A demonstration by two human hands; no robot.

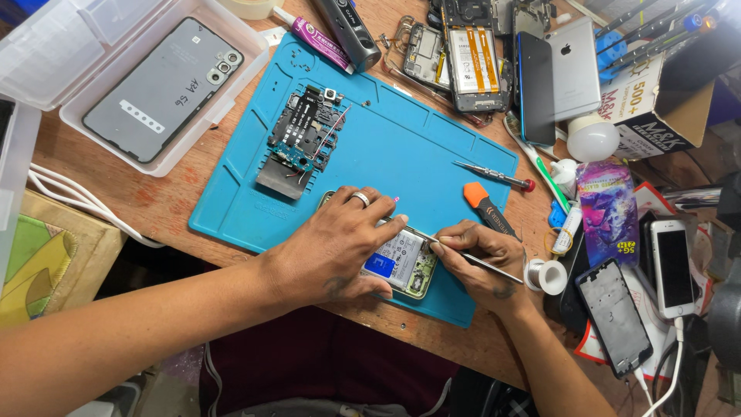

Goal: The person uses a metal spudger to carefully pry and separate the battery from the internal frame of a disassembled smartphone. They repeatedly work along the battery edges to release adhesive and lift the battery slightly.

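My left hand (340,247), with a ring on one finger, lies flat over an opened phone (401,264) on the blue work mat (401,147) and holds it down. The phone's battery and green frame show past the fingers. My right hand (482,259) grips thin metal tweezers (494,268), their tip pointing left at the phone's top edge near my left fingertips. A removed circuit board with a metal plate (301,139) lies at the mat's upper left.
A clear plastic tray holds a grey phone back cover (162,89) at the upper left. A red-tipped screwdriver (494,176) and an orange-handled tool (486,208) lie on the mat's right. Opened phones (471,58), a solder spool (546,276), a white bulb (593,139) and more phones (671,266) crowd the right side.
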